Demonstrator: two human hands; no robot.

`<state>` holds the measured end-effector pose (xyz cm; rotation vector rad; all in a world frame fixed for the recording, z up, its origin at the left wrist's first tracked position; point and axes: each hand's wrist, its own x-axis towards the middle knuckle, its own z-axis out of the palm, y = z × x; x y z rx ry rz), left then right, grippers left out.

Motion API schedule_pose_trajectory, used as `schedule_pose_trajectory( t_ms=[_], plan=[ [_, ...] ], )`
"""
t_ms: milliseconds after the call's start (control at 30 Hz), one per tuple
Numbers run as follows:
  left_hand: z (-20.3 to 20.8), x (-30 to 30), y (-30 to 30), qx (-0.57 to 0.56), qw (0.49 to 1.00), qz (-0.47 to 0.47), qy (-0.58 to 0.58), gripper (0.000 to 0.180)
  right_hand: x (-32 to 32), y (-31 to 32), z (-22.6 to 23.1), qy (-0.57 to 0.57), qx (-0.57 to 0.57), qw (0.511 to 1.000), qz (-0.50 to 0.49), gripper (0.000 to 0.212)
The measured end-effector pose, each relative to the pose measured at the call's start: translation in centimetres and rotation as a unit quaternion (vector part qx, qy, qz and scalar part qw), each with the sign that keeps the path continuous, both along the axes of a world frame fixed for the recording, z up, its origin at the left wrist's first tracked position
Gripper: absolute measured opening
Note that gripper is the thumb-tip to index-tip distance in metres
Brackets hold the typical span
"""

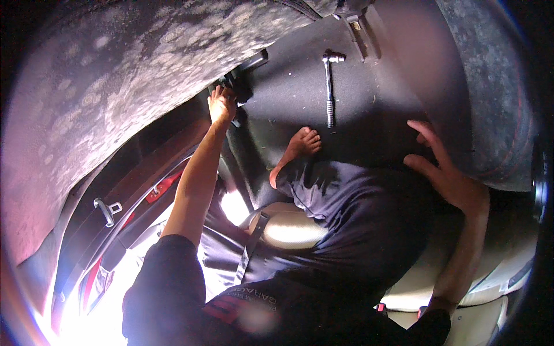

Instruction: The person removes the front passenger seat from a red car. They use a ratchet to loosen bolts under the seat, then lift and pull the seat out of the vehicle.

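Observation:
My left hand (221,105) reaches far forward to the lower edge of the pale, spotted panel. Its fingers curl at a dark fitting (229,81) there; what they grip is hidden in shadow. On the right, my right hand (441,170) hangs open, thumb and forefinger apart, near the large dark grey seat (490,109). Nothing shows in it. A silver ratchet wrench (329,86) with a socket on its head lies on the dark carpet (288,92), away from both hands, its ribbed handle toward me.
My bare foot (304,141) rests on the carpet below the ratchet wrench. A metal seat bracket (356,32) stands at the far end. Left are a seat belt buckle tongue (108,211) and the bright door opening. Beige seat cushions (294,226) lie under and beside me.

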<state>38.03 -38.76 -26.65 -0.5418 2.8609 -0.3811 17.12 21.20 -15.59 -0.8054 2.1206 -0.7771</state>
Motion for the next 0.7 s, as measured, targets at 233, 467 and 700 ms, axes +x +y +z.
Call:
schedule_pose_trajectory(
  t_ms=[233,467,700],
  plan=[
    [-0.6,0.3,0.2,-0.036,0.999,-0.002,0.001,0.022,0.0,-0.3,0.5,-0.014,0.017,1.0,-0.007,0.059],
    [-1.1,0.9,-0.9,-0.096,0.995,-0.03,0.01,0.024,-0.1,-0.3,0.3,0.003,0.008,1.0,-0.001,0.058],
    [-0.2,0.5,0.7,-0.019,0.999,0.016,-0.043,0.025,0.3,-0.2,0.4,-0.023,0.008,1.0,-0.015,0.058]
  ],
)
